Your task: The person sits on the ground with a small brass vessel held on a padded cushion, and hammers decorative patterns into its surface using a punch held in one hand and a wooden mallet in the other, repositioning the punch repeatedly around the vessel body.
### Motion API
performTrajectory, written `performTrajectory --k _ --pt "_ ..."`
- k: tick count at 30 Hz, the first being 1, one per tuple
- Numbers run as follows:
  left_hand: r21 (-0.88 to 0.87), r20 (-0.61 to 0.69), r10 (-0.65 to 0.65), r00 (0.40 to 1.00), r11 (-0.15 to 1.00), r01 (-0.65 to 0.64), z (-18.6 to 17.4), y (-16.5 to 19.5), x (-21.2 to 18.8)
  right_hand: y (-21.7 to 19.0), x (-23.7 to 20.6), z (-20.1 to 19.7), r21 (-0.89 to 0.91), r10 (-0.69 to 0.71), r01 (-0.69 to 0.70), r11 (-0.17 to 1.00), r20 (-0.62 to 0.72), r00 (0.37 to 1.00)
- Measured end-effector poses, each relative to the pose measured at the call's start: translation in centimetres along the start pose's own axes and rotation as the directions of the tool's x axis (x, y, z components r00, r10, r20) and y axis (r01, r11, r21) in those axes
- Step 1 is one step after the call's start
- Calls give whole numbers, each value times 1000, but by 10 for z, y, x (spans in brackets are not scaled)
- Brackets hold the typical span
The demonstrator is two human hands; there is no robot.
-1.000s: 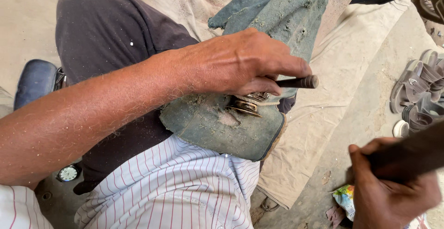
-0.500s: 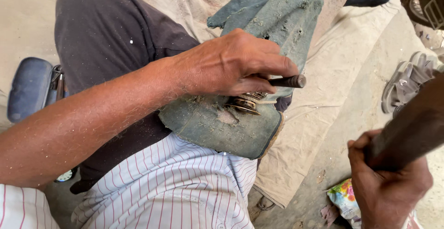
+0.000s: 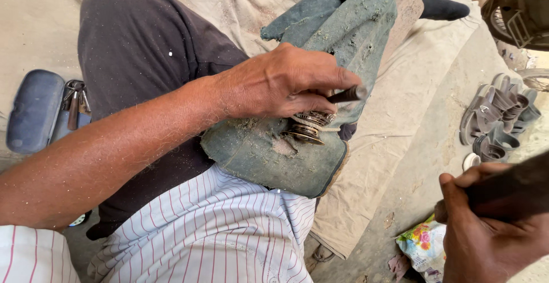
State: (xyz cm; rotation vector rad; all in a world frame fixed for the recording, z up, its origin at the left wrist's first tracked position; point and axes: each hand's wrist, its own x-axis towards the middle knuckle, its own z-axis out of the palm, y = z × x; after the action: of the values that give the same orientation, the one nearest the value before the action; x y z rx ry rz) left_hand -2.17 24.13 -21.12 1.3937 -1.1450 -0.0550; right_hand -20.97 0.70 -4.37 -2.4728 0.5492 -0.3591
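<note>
The left hand (image 3: 280, 83) pinches a dark rod (image 3: 347, 94) over ridged metal discs (image 3: 309, 126) on the dusty green cloth (image 3: 269, 157). Right of the cloth, the right hand (image 3: 486, 237) grips a dark, blurred handle (image 3: 509, 191), perhaps wooden.

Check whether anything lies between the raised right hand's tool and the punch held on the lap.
Nothing visible does. The left hand holds the punch over the metal piece on the cloth; the right hand holds the dark tool apart from them, open space between.
</note>
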Motion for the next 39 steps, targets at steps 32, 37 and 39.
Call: performTrajectory --k 32,37,39 --pt "226 244 -9 970 973 -48 8 10 41 49 -26 29 297 186 -190 936 42 982" --pt "249 264 19 964 965 -87 1 16 39 27 -17 33 155 -23 33 987 -60 998" --pt "221 263 30 964 971 -90 -4 18 35 19 -10 24 -320 -246 242 916 28 969"
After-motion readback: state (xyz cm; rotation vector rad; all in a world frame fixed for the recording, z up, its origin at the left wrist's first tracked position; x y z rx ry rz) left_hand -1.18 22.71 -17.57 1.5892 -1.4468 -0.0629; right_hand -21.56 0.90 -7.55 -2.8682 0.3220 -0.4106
